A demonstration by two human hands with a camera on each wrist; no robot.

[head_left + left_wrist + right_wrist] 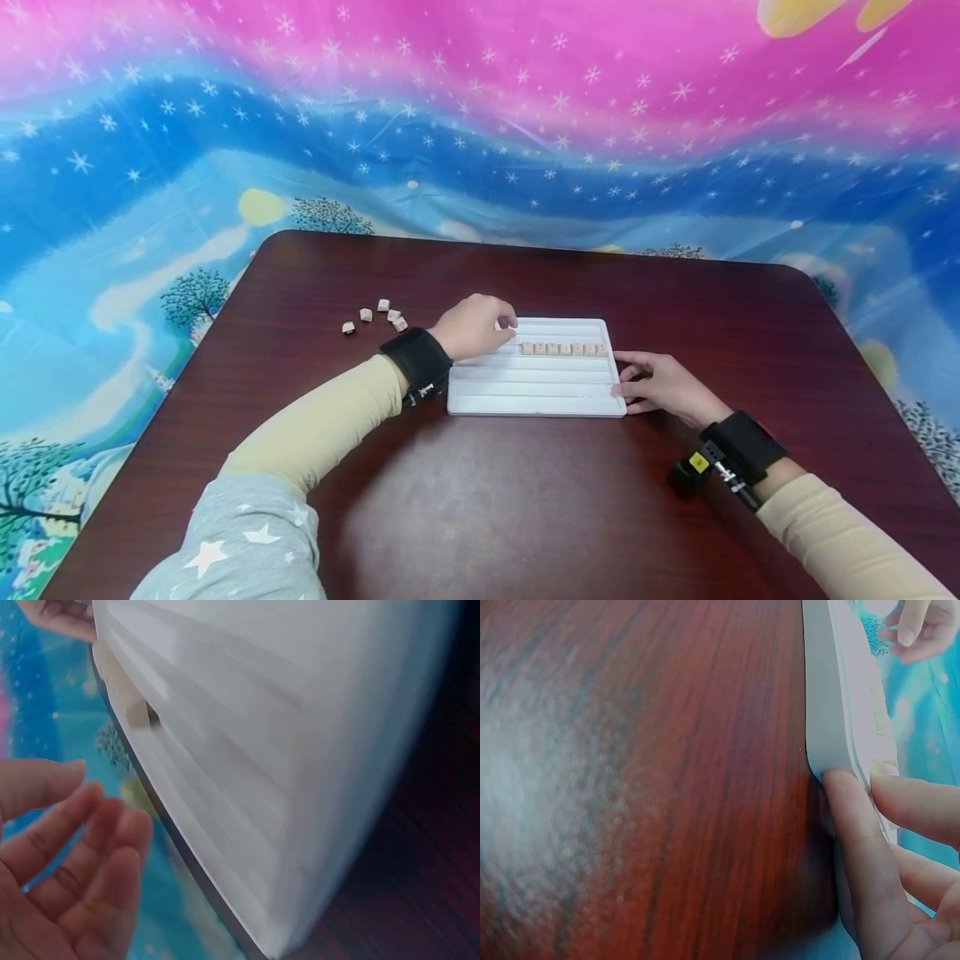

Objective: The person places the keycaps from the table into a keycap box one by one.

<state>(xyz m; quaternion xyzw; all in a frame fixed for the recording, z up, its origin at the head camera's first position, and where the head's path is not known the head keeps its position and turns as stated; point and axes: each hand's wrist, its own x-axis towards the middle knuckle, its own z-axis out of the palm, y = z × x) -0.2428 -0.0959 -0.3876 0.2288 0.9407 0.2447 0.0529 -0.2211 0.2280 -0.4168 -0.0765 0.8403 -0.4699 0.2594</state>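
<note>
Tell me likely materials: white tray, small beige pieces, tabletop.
White tray: likely molded plastic, satin; smooth ridges, rounded corners.
Beige pieces: perhaps matte plastic; fairly even color, but too small to be sure.
Tabletop: wood or wood-look laminate, glossy; dark streaky grain and a bright reflection.

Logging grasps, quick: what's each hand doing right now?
Left hand: open, fingers loosely curled, nothing visible in it.
Right hand: closed on the right edge of the white tray.
</note>
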